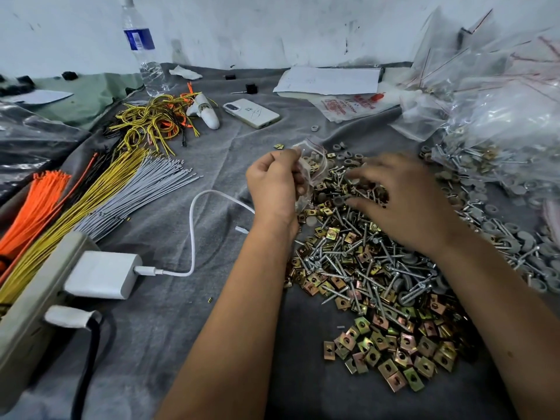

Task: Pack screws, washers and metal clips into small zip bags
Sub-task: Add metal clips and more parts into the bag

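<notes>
My left hand (274,183) grips a small clear zip bag (313,165) with a red seal line, held upright above the grey cloth; a few parts show inside it. Just right of the bag, my right hand (403,201) hovers palm down over a big heap of silver screws (357,268), with its fingers spread and blurred; I cannot tell whether they pinch a part. Gold metal clips (394,356) spread through the heap's near side. Grey washers (348,154) lie at its far edge and along the right.
Filled zip bags (500,116) pile up at the right. Left of the hands lie a white charger (103,274) with its cable, a power strip (36,316), and orange, yellow and grey cable ties (100,189). A phone (251,113), water bottle (142,47) and papers sit farther back.
</notes>
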{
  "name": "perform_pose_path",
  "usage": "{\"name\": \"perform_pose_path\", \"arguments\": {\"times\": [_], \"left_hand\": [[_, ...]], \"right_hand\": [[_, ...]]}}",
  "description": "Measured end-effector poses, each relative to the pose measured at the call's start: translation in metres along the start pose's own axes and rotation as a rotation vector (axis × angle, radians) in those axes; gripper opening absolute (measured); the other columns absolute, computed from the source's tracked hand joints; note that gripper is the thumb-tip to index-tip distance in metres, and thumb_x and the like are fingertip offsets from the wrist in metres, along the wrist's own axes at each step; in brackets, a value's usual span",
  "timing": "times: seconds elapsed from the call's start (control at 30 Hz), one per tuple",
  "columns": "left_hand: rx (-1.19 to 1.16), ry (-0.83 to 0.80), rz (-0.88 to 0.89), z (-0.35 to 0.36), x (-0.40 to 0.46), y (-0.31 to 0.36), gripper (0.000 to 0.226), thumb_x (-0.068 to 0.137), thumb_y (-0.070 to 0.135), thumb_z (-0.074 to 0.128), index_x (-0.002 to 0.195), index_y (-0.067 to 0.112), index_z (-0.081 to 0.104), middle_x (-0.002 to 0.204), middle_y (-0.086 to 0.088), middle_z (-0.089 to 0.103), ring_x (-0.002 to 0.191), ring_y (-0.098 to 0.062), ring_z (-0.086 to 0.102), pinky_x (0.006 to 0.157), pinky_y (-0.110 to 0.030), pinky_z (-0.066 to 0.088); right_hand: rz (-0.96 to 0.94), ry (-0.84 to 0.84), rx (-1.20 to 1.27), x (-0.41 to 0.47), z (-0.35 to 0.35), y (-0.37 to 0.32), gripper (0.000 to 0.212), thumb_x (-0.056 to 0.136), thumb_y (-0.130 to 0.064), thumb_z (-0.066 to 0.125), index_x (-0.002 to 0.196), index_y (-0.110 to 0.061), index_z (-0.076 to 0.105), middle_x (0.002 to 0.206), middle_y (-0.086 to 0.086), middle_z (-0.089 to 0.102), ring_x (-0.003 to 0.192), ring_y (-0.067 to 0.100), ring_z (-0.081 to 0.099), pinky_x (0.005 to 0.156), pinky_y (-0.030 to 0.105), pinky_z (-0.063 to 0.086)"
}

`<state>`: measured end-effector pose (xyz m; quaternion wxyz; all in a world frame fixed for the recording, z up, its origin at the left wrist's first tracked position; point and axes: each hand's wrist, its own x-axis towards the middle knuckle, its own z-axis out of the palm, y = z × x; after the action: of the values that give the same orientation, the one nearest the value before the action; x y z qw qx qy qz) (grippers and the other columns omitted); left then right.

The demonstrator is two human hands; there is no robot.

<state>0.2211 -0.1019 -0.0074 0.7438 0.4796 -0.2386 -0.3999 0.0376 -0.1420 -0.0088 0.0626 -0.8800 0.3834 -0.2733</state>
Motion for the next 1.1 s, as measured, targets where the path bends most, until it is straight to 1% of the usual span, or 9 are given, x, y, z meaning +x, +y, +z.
{"name": "perform_pose_path", "arguments": {"times": [0.17, 0.27, 0.47, 0.6, 0.67, 0.83, 0.97, 1.03, 1.1], "left_hand": [[-0.013, 0.002, 0.020, 0.000, 0.002, -0.001, 0.042, 0.094, 0.000, 0.063, 0.058, 0.015, 0.048, 0.048, 0.004, 0.046, 0.041, -0.009, 0.041, 0.038, -0.019, 0.031], [-0.012, 0.011, 0.021, 0.001, 0.002, -0.001, 0.043, 0.094, 0.000, 0.063, 0.057, 0.015, 0.048, 0.049, 0.003, 0.046, 0.042, -0.009, 0.041, 0.038, -0.020, 0.031], [0.014, 0.015, 0.028, 0.001, 0.002, -0.002, 0.043, 0.094, 0.001, 0.064, 0.056, 0.015, 0.049, 0.050, 0.002, 0.046, 0.043, -0.010, 0.041, 0.039, -0.020, 0.032], [0.054, 0.005, 0.026, 0.000, 0.002, -0.002, 0.039, 0.095, 0.001, 0.063, 0.060, 0.013, 0.048, 0.051, 0.001, 0.046, 0.044, -0.011, 0.041, 0.040, -0.021, 0.032], [0.122, -0.028, 0.052, 0.001, 0.000, -0.004, 0.035, 0.095, 0.002, 0.062, 0.064, 0.012, 0.050, 0.051, -0.001, 0.048, 0.043, -0.012, 0.041, 0.041, -0.021, 0.033], [0.589, -0.068, 0.378, 0.004, -0.003, -0.015, 0.017, 0.092, 0.006, 0.064, 0.077, 0.009, 0.058, 0.074, -0.019, 0.062, 0.066, -0.034, 0.057, 0.061, -0.043, 0.048], [0.770, -0.092, 0.591, 0.003, -0.003, -0.021, 0.014, 0.088, 0.007, 0.071, 0.085, 0.014, 0.059, 0.081, 0.000, 0.066, 0.074, -0.016, 0.064, 0.067, -0.037, 0.053], [0.767, -0.121, 0.609, 0.003, -0.002, -0.023, 0.019, 0.086, 0.003, 0.072, 0.089, 0.015, 0.058, 0.082, 0.005, 0.066, 0.071, -0.012, 0.064, 0.061, -0.034, 0.054], [0.749, -0.121, 0.635, 0.002, 0.000, -0.024, 0.021, 0.085, -0.001, 0.070, 0.092, 0.015, 0.057, 0.082, 0.006, 0.064, 0.073, -0.013, 0.063, 0.060, -0.031, 0.052]], "right_hand": [[-0.270, -0.251, 0.031, -0.001, 0.011, -0.026, 0.028, 0.089, -0.045, 0.066, 0.114, -0.037, 0.076, 0.108, -0.005, 0.053, 0.111, 0.016, 0.039, 0.091, 0.033, 0.039], [-0.277, -0.363, 0.042, 0.001, 0.019, -0.033, 0.030, 0.090, -0.045, 0.067, 0.118, -0.040, 0.073, 0.109, -0.012, 0.046, 0.111, 0.012, 0.032, 0.100, 0.037, 0.038], [-0.251, -0.386, 0.138, 0.002, 0.020, -0.031, 0.014, 0.085, -0.040, 0.077, 0.095, -0.039, 0.069, 0.103, -0.024, 0.044, 0.114, 0.010, 0.033, 0.103, 0.035, 0.033], [-0.223, -0.300, 0.277, -0.002, 0.018, -0.033, 0.012, 0.088, -0.027, 0.077, 0.092, -0.027, 0.066, 0.096, -0.023, 0.056, 0.101, -0.004, 0.050, 0.092, 0.028, 0.045], [-0.169, -0.170, 0.428, -0.003, 0.013, -0.032, 0.010, 0.091, -0.018, 0.074, 0.097, -0.021, 0.067, 0.096, -0.017, 0.067, 0.095, -0.001, 0.064, 0.087, 0.024, 0.053], [0.071, 0.167, 0.736, 0.001, 0.001, -0.017, 0.023, 0.094, -0.008, 0.070, 0.107, -0.027, 0.070, 0.097, -0.009, 0.074, 0.096, 0.005, 0.071, 0.085, 0.024, 0.058], [0.178, 0.178, 0.665, 0.001, 0.003, -0.008, 0.024, 0.097, -0.010, 0.067, 0.108, -0.030, 0.074, 0.102, -0.012, 0.075, 0.093, 0.008, 0.073, 0.087, 0.034, 0.061], [0.221, 0.166, 0.577, 0.001, 0.004, 0.000, 0.026, 0.100, -0.012, 0.063, 0.111, -0.032, 0.076, 0.100, -0.014, 0.075, 0.081, 0.030, 0.071, 0.071, 0.040, 0.060], [0.245, 0.172, 0.517, 0.001, 0.003, 0.009, 0.030, 0.101, -0.012, 0.061, 0.110, -0.037, 0.075, 0.090, -0.021, 0.073, 0.064, 0.034, 0.062, 0.055, 0.032, 0.048]]}}
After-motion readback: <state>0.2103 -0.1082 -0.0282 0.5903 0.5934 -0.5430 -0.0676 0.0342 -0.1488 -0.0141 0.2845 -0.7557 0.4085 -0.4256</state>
